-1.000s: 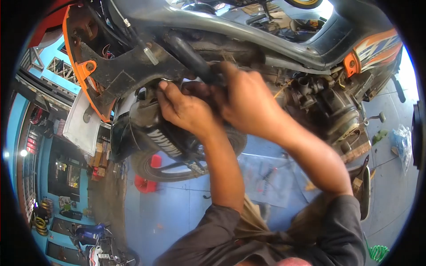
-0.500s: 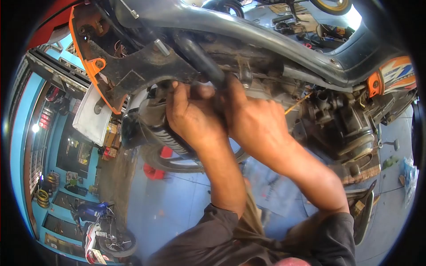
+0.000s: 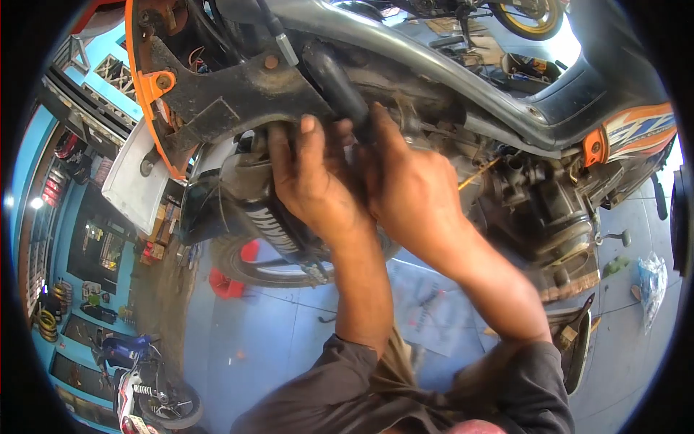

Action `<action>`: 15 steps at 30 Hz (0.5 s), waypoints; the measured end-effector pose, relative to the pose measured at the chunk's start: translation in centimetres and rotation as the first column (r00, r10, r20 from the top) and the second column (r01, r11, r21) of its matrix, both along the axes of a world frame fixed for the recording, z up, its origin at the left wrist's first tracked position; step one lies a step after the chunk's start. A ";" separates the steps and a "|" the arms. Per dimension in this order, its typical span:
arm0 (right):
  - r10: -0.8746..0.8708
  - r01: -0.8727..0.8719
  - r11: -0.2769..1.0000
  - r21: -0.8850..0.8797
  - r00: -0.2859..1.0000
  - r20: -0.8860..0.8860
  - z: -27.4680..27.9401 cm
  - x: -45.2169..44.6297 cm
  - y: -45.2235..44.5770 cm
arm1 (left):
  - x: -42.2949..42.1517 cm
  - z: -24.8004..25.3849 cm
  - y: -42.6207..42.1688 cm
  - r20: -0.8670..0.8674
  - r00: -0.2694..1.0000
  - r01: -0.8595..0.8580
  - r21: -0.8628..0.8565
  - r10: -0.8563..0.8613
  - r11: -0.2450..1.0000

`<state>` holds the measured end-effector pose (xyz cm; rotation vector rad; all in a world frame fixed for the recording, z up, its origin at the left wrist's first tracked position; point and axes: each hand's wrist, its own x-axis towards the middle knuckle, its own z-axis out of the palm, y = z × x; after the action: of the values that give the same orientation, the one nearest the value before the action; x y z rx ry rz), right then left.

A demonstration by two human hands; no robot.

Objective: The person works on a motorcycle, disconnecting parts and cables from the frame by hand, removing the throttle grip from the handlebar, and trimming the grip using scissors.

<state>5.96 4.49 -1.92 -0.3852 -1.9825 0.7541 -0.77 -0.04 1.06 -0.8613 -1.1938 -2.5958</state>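
Observation:
A thick black hose (image 3: 336, 83) slants down from the motorcycle frame, and its lower end disappears between my hands. My right hand (image 3: 419, 184) is closed at that end, its index finger laid along the hose and the other fingers curled under. Just left of it, my left hand (image 3: 322, 188) is palm up with partly bent fingers. Two of its fingertips point up under the black bracket (image 3: 253, 94), and another is close to the hose. Whatever lies between the two palms is hidden. Below my left hand is a dark part with YAMAHA lettering (image 3: 271, 231).
Above runs the silver-grey frame tube (image 3: 434, 69). An orange panel (image 3: 137, 79) edges the left side, and the exposed engine (image 3: 549, 195) is at the right. A wheel (image 3: 267, 271) and a red object (image 3: 225, 283) are below. Another motorcycle (image 3: 155, 390) stands lower left.
The view has shifted slightly, moving the bracket and hose a little in the picture. My left fingers are straighter and raised higher. My right hand stays at the hose's lower end.

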 end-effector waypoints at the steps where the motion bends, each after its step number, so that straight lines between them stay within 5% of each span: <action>1: -0.006 0.006 1.000 0.001 1.000 0.006 -0.1 -0.1 0.1 | 0.0 -0.1 -0.1 0.006 1.000 0.006 0.001 -0.006 1.000; 6: 0.094 -0.114 0.982 -0.153 0.987 -0.132 0.6 -0.1 0.5 | -0.5 -0.1 -0.9 -0.077 0.977 0.194 -0.046 -0.197 0.980; 10: 0.105 -0.121 0.990 -0.069 0.973 -0.205 1.2 -0.2 0.7 | -0.2 0.2 -0.9 -0.050 0.969 0.245 0.031 -0.243 0.969; 12: -0.068 0.086 0.989 0.120 0.987 -0.147 2.1 0.5 0.6 | -1.0 -0.1 -1.0 -0.182 0.891 0.437 0.105 -0.415 0.893; 15: -0.191 0.196 0.974 0.111 0.980 -0.057 3.5 0.8 0.2 | -1.8 -0.3 -1.6 -0.214 0.833 0.540 0.108 -0.511 0.835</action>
<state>6.79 4.65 1.60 -0.4796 -1.9027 0.5174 -2.54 -1.64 0.80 -1.5311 -0.7513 -2.8854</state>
